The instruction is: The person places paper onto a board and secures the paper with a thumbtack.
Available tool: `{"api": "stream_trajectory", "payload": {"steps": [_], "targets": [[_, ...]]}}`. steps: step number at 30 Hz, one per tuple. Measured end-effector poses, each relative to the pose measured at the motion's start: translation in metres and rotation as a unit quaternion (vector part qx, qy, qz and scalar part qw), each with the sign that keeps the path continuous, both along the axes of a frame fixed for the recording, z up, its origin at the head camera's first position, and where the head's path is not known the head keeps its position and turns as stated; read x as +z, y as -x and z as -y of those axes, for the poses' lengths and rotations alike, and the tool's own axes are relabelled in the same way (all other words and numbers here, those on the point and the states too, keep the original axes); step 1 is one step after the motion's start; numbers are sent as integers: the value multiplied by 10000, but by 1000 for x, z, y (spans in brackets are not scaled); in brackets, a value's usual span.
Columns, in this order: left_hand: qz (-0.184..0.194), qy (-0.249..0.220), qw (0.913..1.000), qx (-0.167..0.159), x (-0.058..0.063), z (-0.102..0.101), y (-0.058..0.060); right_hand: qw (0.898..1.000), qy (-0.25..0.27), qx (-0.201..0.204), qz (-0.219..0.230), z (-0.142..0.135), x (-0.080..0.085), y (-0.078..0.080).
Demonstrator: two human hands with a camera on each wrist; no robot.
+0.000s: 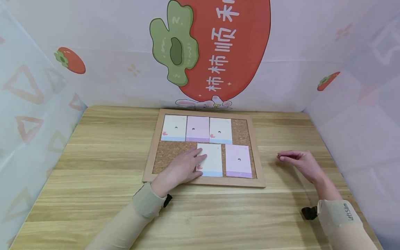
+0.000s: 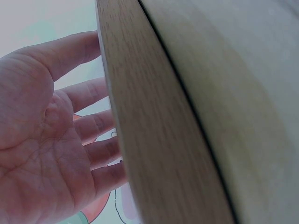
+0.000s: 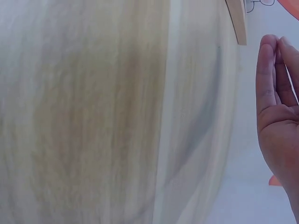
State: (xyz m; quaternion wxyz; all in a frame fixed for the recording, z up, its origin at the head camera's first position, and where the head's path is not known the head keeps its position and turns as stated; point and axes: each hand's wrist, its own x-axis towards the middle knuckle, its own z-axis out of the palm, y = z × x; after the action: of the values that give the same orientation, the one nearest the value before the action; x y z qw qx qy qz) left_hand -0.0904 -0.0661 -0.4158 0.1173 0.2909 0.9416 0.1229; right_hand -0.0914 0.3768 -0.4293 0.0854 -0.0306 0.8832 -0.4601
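A wood-framed cork board [image 1: 175, 154] lies on the table. My left hand [image 1: 182, 166] rests on its lower part, fingers spread and fairly straight, with the fingertips touching the left edge of a white card [image 1: 210, 158]. In the left wrist view, the palm and fingers reach past the board's wooden frame [image 2: 140, 112]. Right of the board, my right hand [image 1: 301, 163] is held above the table. Its thumb and fingers pinch a tiny thumbtack [image 1: 278, 156], mostly hidden by the fingertips. The right wrist view shows the fingertips together but not the tack.
Along the board's top row are a white card [image 1: 170, 135], a pink card [image 1: 200, 133] and another white card [image 1: 223, 135], each with a silver tack. A second pink card [image 1: 237, 166], also tacked, lies at lower right. Printed cloth walls [image 1: 118, 83] surround the wooden table [image 1: 93, 166].
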Motion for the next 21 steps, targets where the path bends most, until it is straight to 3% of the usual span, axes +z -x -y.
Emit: {"api": "stream_trajectory", "payload": {"steps": [9, 21], "targets": [[-60, -107, 9999, -69, 0, 1, 0, 9988, 470, -51, -120, 4, 3, 1], [-92, -150, 9998, -102, 0, 1, 0, 9977, 676, 45, -98, 10, 7, 2]]}}
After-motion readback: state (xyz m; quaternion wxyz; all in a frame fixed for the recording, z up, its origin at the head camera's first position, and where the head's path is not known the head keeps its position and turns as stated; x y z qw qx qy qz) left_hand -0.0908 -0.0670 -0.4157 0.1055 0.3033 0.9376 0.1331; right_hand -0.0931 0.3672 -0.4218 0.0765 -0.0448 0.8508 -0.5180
